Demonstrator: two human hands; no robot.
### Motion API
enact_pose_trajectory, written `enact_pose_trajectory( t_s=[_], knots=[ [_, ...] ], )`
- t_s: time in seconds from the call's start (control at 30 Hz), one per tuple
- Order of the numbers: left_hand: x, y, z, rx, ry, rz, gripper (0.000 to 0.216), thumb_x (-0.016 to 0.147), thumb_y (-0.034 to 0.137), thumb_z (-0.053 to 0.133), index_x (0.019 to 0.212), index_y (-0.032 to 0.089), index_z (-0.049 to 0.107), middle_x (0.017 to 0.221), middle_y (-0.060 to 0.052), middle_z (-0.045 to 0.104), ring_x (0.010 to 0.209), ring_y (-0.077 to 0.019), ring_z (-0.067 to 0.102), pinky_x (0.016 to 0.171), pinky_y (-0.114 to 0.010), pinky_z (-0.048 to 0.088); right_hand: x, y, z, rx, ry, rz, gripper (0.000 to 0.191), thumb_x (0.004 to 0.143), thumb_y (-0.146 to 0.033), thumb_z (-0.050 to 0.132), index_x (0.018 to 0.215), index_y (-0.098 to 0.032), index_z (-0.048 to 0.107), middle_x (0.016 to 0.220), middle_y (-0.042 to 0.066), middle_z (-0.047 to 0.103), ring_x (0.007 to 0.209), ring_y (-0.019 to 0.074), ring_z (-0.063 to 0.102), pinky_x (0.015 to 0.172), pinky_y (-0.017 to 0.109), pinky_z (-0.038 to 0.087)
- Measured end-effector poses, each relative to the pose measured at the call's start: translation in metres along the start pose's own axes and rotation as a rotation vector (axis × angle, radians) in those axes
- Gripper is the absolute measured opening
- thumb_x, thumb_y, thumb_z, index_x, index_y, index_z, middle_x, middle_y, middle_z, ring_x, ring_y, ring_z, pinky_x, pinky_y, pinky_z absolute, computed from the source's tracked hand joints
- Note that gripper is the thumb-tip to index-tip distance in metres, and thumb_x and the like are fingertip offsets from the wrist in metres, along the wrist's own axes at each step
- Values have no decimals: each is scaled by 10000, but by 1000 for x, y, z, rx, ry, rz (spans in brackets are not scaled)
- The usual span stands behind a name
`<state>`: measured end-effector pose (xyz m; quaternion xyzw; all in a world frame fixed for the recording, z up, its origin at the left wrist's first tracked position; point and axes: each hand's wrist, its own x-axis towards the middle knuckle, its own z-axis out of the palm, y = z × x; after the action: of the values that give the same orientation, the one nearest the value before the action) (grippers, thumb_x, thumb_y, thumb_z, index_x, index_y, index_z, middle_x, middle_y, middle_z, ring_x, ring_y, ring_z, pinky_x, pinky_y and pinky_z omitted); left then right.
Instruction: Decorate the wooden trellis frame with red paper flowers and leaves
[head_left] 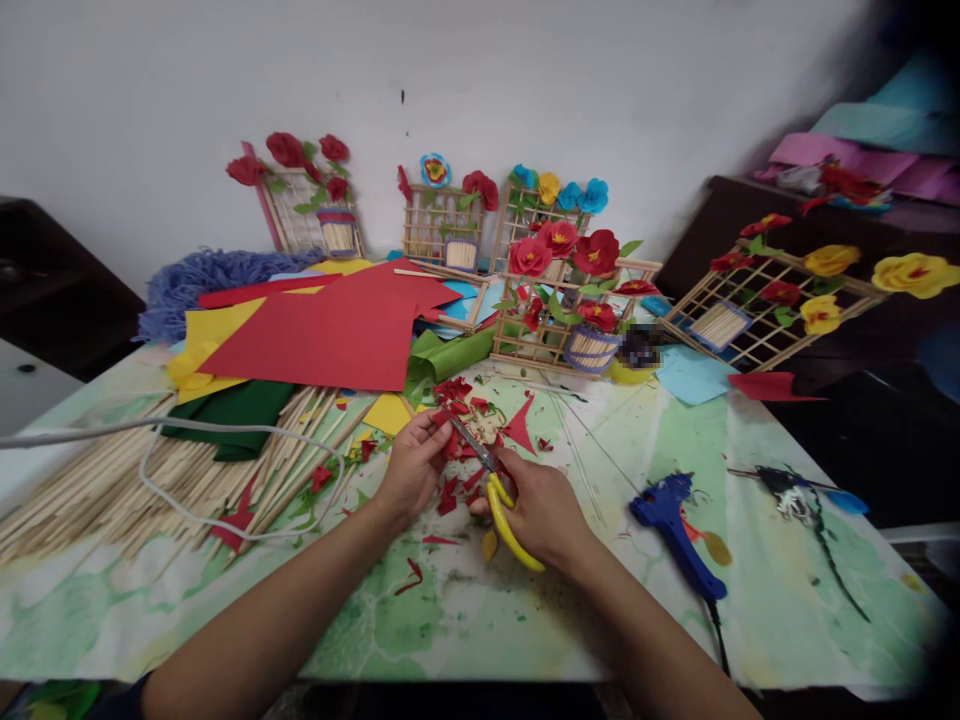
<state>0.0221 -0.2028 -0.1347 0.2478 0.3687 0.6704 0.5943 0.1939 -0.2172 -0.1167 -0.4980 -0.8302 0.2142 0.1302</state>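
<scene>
Yellow-handled scissors (501, 515) are gripped in my right hand (541, 508), their blades pointing up and left toward my other hand. Between the fingertips of my left hand (415, 462) is a small red paper piece (445, 432), partly hidden by the fingers. The blade tips lie right at that piece; I cannot tell whether they are cutting into it. Beneath and beyond both hands lies a heap of red paper scraps (450, 495), and a pointed red offcut (521, 425) rests just past the scissors.
Bamboo sticks (97, 490), red sheets (322, 335) and a grey cable (225, 425) spread over the left side. A blue glue gun (679, 535) lies on the right. Several stick trellises with paper flowers (555, 330) stand along the back by the wall.
</scene>
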Motion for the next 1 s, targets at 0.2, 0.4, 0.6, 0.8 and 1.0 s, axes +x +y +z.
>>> enact_pose_trajectory(
  t_s=[0.2, 0.4, 0.6, 0.8, 1.0],
  knots=[
    [1, 0, 0, 2, 7, -8, 303, 565, 225, 832, 752, 135, 612, 595, 34, 597, 473, -49, 494, 483, -158, 438, 0, 2, 1, 39, 6, -5, 401, 839, -535, 529, 1070, -215, 601, 728, 21, 651, 610, 156, 550, 555, 236, 292],
    [-1, 2, 2, 1, 14, -16, 321, 574, 282, 833, 738, 143, 595, 569, 41, 587, 452, -47, 478, 469, -158, 418, 0, 2, 1, 96, 34, -15, 357, 831, -494, 556, 1065, -231, 618, 746, 14, 663, 606, 141, 539, 563, 226, 302],
    [1, 1, -2, 40, 21, -12, 329, 600, 313, 819, 746, 145, 577, 534, 46, 554, 452, -54, 477, 491, -169, 416, 0, 1, 0, 115, 42, -22, 298, 842, -463, 545, 1017, -235, 624, 740, 2, 668, 598, 133, 538, 550, 211, 311],
    [2, 0, -3, 42, 19, 5, 303, 627, 292, 808, 740, 139, 572, 545, 46, 548, 459, -43, 466, 484, -155, 386, -1, -1, -5, 133, 53, 5, 275, 861, -447, 519, 1002, -233, 620, 717, -3, 658, 608, 142, 550, 561, 218, 334],
    [3, -3, -5, 11, 24, 31, 292, 607, 207, 813, 785, 143, 590, 692, 14, 624, 592, -68, 553, 596, -179, 466, -1, -1, -6, 109, 96, 68, 324, 821, -469, 560, 1048, -244, 613, 724, 4, 657, 629, 168, 576, 569, 241, 339]
  ],
)
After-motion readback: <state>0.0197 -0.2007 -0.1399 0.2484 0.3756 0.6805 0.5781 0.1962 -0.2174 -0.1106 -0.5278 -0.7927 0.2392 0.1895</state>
